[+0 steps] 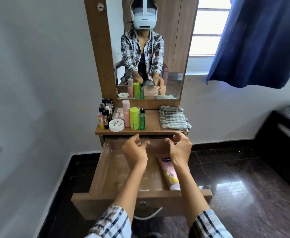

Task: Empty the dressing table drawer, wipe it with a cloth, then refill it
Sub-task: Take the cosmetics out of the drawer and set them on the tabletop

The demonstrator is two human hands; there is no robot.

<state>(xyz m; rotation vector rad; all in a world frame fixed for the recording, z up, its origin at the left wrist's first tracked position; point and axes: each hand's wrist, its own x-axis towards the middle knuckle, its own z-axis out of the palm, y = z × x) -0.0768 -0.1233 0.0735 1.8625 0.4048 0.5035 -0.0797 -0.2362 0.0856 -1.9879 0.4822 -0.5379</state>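
Note:
The wooden drawer (96, 170) of the dressing table stands pulled far out. Inside it lies one pink lotion tube (168, 172) along the right side, partly under my right forearm. My left hand (135, 148) and my right hand (180, 146) hover above the drawer's back part, fingers loosely curled, holding nothing. On the tabletop (151, 126) stand a pink bottle (126, 112), a lime-green bottle (134, 118), a green glass bottle (142, 121), a white round jar (116, 125) and several small lipsticks and polishes (104, 114). A folded checked cloth (172, 117) lies at the right.
A mirror (149, 48) rises behind the tabletop and reflects me. The white wall (37, 83) is close on the left. A blue curtain (261, 40) hangs at the upper right, and a dark bed frame (281, 134) stands at the right on the glossy dark floor (235, 177).

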